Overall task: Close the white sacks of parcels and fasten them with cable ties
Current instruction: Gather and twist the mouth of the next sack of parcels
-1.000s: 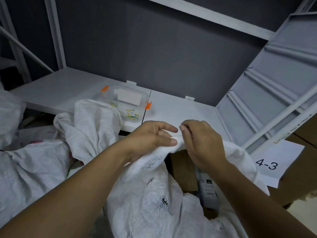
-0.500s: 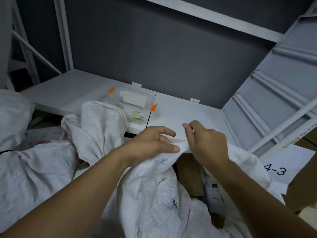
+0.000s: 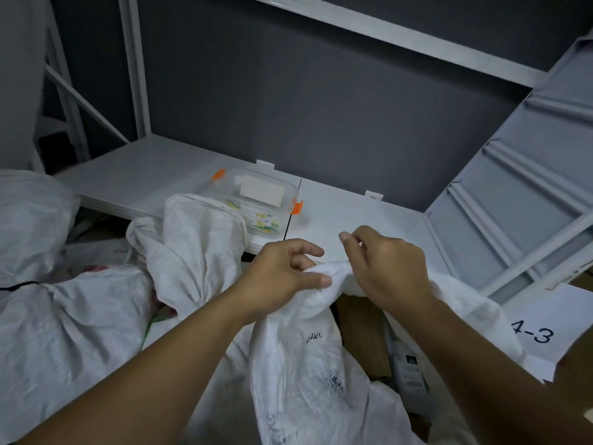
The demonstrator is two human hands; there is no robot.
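Before white shelf [image 3: 353, 220]: sack [image 3: 288, 364] rim pinched under left hand [image 3: 282, 277] thumb, gripped in right hand [image 3: 388, 268] curled fingers. Behind shelf, dark wall [image 3: 321, 107].

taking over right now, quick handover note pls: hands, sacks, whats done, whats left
Hands: left hand grips the gathered rim of the front sack; right hand pinches the same rim.
Its mouth is partly open, a cardboard parcel showing.
Done: the left sack looks tied with a black tie.
Left: finish gathering the mouth, fasten a tie; neither hand holds one.
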